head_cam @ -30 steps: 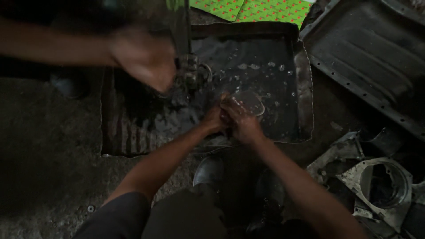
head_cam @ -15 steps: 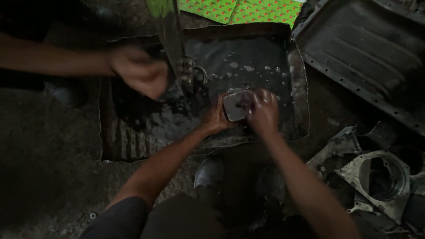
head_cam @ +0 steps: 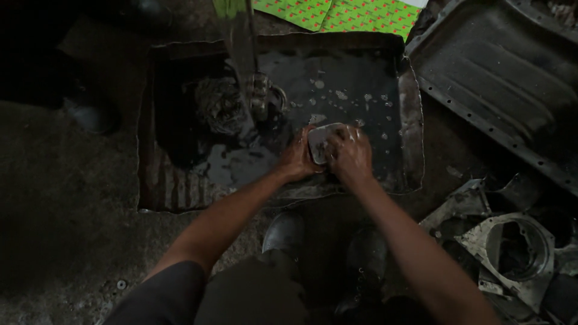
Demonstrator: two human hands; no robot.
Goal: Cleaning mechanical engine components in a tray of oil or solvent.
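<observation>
A small flat grey metal plate (head_cam: 320, 142) sits between both my hands, low over a shallow metal tray (head_cam: 411, 114) of dark oily liquid with bubbles on top. My left hand (head_cam: 297, 160) grips the plate's left edge. My right hand (head_cam: 350, 156) is closed over its right side, fingers wet. A long metal part with a green upper end (head_cam: 241, 48) stands in the tray just left of my hands, with a clump of dark rag or fibre (head_cam: 215, 105) beside it.
A large ribbed metal pan (head_cam: 500, 78) lies at the upper right. A round-holed metal housing (head_cam: 515, 250) and scrap pieces lie at the lower right. Green patterned sheets (head_cam: 337, 13) lie beyond the tray. My black shoes (head_cam: 286, 232) stand on the dirty floor below it.
Another person's hand and arm, working at the long metal part on the left, have gone from view. My hands lifted the plate out of the liquid and now rub it closer together.
</observation>
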